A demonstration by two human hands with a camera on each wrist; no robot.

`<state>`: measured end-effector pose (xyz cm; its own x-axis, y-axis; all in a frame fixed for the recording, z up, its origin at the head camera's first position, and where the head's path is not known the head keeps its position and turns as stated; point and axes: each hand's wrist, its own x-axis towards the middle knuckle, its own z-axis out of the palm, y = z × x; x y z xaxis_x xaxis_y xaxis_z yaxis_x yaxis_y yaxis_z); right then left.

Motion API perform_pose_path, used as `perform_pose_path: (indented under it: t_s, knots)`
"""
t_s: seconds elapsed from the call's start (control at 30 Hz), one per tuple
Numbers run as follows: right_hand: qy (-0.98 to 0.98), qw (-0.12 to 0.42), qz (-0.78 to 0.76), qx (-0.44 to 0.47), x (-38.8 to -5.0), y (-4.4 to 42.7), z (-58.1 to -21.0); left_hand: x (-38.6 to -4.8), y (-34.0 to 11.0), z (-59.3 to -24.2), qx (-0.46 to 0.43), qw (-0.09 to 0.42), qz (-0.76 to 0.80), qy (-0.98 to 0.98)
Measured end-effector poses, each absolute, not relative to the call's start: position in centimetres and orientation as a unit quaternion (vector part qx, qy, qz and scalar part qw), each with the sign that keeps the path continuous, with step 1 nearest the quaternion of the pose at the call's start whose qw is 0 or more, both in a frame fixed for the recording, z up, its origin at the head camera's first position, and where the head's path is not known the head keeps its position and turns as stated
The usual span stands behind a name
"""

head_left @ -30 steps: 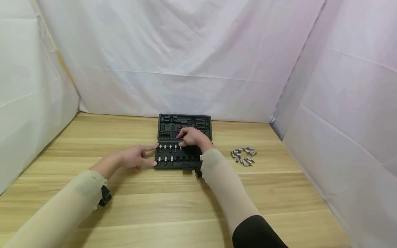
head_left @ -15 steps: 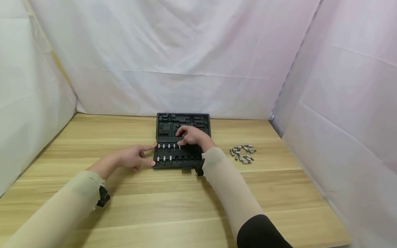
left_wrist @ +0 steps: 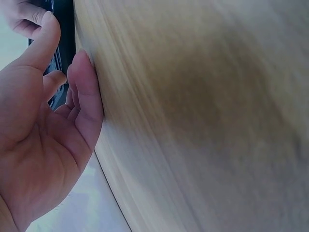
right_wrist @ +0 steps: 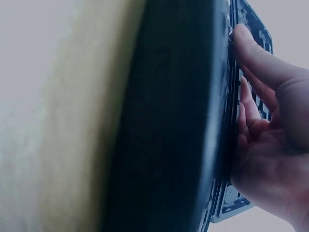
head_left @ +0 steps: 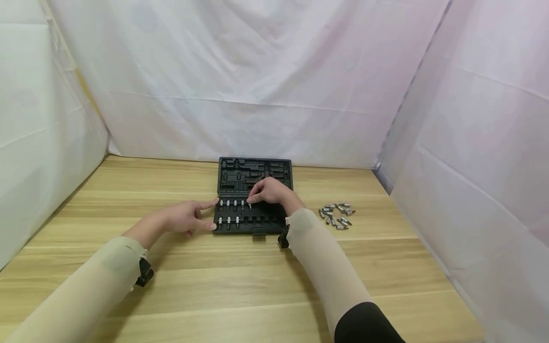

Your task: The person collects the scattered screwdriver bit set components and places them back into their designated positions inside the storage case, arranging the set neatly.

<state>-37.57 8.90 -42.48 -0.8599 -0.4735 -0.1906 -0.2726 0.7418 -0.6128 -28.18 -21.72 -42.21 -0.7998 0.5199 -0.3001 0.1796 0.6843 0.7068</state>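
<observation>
A black case (head_left: 270,226) lies unfolded on the wooden table, with several silver bit sockets (head_left: 229,220) in two rows at its left part. My left hand (head_left: 185,218) touches the case's left edge with thumb and index finger spread; the left wrist view shows this hand (left_wrist: 48,125) with its other fingers loosely bent. My right hand (head_left: 272,191) is over the back row, thumb and index finger together at a small silver socket (head_left: 250,206). In the right wrist view the thumb of this hand (right_wrist: 275,116) is at the case, its fingertip contact partly hidden.
Several loose bit sockets (head_left: 337,215) lie in a scattered group on the table (head_left: 240,290), right of the case. The case's lid (head_left: 253,164) leans back behind its base. White cloth (head_left: 240,85) hangs at the back and both sides.
My right index finger has come down from above the lid side to the thumb at the small socket, and the right wrist has shifted slightly right. My left hand keeps its place on the case.
</observation>
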Motion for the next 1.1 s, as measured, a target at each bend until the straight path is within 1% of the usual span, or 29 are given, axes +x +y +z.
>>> perform_pose_path:
  t_s: [0.3, 0.5, 0.7, 1.1]
  knots:
    - [0.916, 0.168, -0.300, -0.206, -37.66, 9.11, -42.62, -28.27, -21.77, -42.42, 0.190, 0.253, 0.350, 0.882]
    - [0.905, 0.187, -0.320, -0.207, -37.80, 9.49, -42.53, -28.32, -21.69, -42.45, 0.187, 0.255, 0.353, 0.881]
    - [0.907, 0.198, -0.308, -0.207, -37.91, 9.63, -42.56, -28.22, -21.60, -42.43, 0.190, 0.254, 0.353, 0.880]
    - [0.909, 0.189, -0.305, -0.214, -38.00, 9.73, -42.66, -28.54, -21.56, -42.69, 0.190, 0.254, 0.350, 0.882]
